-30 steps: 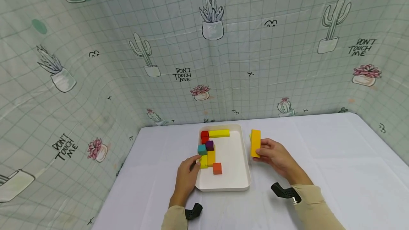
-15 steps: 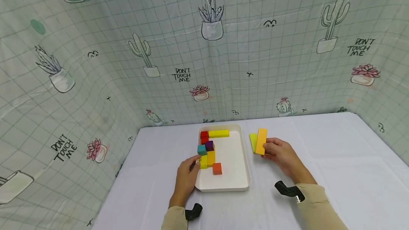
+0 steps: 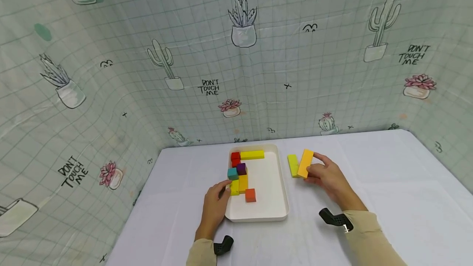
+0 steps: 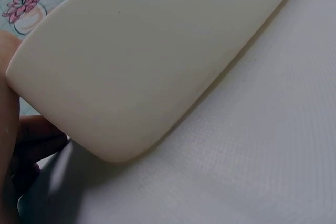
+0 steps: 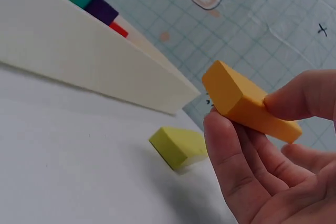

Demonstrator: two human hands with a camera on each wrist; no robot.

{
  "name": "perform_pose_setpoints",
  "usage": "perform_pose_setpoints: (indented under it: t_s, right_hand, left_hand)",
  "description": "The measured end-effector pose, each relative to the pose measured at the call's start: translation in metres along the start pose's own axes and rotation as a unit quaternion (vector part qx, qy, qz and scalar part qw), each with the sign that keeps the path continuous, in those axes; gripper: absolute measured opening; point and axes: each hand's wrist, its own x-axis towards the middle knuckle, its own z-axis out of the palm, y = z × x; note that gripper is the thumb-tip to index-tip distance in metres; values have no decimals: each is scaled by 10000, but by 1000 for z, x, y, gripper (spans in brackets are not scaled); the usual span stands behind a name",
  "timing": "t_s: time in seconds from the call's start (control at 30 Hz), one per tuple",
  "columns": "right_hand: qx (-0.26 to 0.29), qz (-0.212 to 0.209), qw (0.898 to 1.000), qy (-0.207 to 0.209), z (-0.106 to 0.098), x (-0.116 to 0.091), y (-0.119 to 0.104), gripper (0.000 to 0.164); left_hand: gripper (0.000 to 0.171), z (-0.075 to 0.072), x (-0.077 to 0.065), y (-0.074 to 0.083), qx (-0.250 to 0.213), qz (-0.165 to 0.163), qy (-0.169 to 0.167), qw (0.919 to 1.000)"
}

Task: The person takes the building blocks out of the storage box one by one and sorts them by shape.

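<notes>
Orange block (image 3: 305, 163) is in the right hand (image 3: 329, 179), looks lifted off the counter (image 3: 377, 163), near the tray (image 3: 267, 200) at about 2 o'clock from its middle. Right fingers clamped on it: thumb on one side, other fingers behind.

Handling, my read: light, stiff, probably wood, smooth faces so slightly slippery, hard to damage. Best hold: pinch across the narrow width, around mid-length; gripping an end would let it swing.

Long axis runs between 12 and 1 o'clock in the head view, far end leaning toward 1. Right wrist view shows it tilted, one end face toward 10 o'clock.

Green block (image 3: 292, 165) lies on the counter just beside it at 9 o'clock, axis near 12-to-6, far end a touch toward 11.

Left hand (image 3: 215, 202) touches the tray rim at 8 o'clock; can't tell whether those fingers pinch or just rest. Teal cube (image 3: 232, 173) sits inside at 10 o'clock.
</notes>
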Motion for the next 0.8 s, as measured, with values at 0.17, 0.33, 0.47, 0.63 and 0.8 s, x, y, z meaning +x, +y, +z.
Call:
perform_pose_setpoints:
  t_s: [0.17,0.33,0.47,0.63,0.8]
  right_hand:
    - [-186,32,9998,43,-6,4,-1,80]
    - [-491,107,9987,49,-13,8,2,79]
    - [-771,237,9967,-14,-18,11,0,78]
    - [-1077,219,9938,-185,-24,20,-6,77]
    - [-1574,325,9863,-360,-29,31,-10,74]
  left_hand:
    - [30,-1,-2,1,-59,-103,35,9999]
    - [30,0,-3,0,-57,-81,55,9999]
    - [30,0,-3,-1,-45,-36,72,10000]
    - [30,0,-2,-2,-48,-111,30,9999]
    - [30,0,0,-3,-67,-80,12,9999]
